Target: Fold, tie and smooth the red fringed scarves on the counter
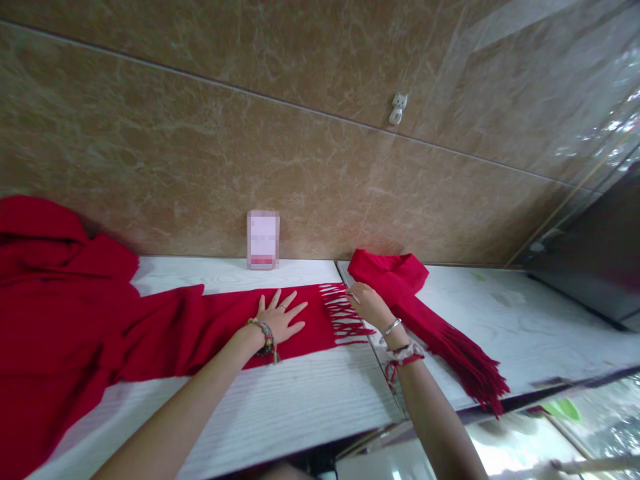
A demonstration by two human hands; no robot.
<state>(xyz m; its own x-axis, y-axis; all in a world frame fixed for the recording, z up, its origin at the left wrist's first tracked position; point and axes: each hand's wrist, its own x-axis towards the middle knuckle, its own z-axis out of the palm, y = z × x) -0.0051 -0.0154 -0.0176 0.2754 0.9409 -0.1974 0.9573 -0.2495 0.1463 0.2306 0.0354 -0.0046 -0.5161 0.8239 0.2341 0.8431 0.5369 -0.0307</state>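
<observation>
Red fringed scarf [317, 333] first: it lies flat across the white wood-grain worktop [300, 400], below the brown marbled wall [200, 147], its near end smooth and its far stretch rumpling into the big heap of red cloth [45, 333] on the left; where one stops and the other starts, I cannot tell. Smaller than that heap, a second red scarf [425, 320] sits looped and folded on the right, its tassels reaching the front edge. The left hand [281, 319] is spread wide, palm down on the cloth; the right hand [370, 307] is drawn in narrow at the fringe [343, 317] — whether it pinches any strands, I cannot tell. A pink card-like rectangle [263, 237] stands against the wall, and a little white cat figure [399, 109] is fixed higher up. The fabric should handle light, soft and limp, hardly fragile but quick to crease; the best hold looks to be the solid weave just behind the fringe, at both long edges — loose strands would tangle.
</observation>
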